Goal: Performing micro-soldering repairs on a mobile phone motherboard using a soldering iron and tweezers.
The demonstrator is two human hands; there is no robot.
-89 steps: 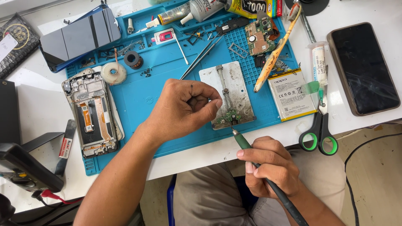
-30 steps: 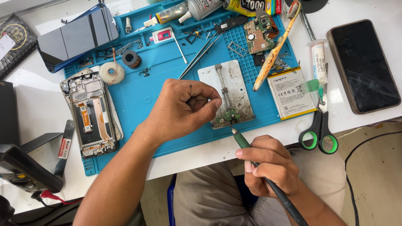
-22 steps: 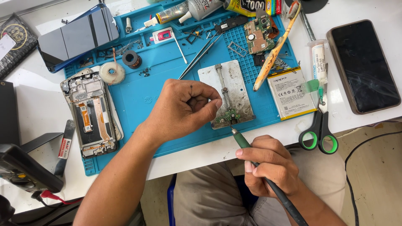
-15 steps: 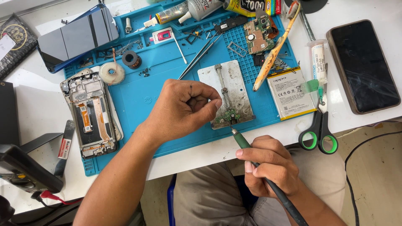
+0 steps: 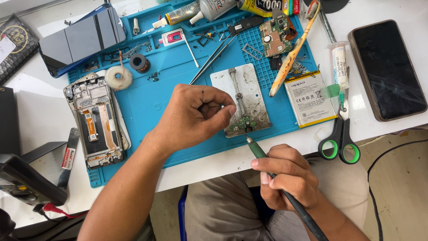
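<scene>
Barely any change from a second ago. Left hand (image 5: 194, 116) still curled into a loose fist beside the small green circuit board (image 5: 244, 122) clamped at the near end of the grey metal holder plate (image 5: 241, 99); contents of the fist unclear. Right hand (image 5: 287, 177) still gripping the green-tipped soldering iron (image 5: 257, 149), tip just beside the board.

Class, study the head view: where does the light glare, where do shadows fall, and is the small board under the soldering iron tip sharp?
Head view: bright, even light; glare on the grey phone back and white table; the left hand casts a soft shadow on the blue mat; the small board by the soldering iron in the right hand is fairly sharp, its details too small to read.
</scene>
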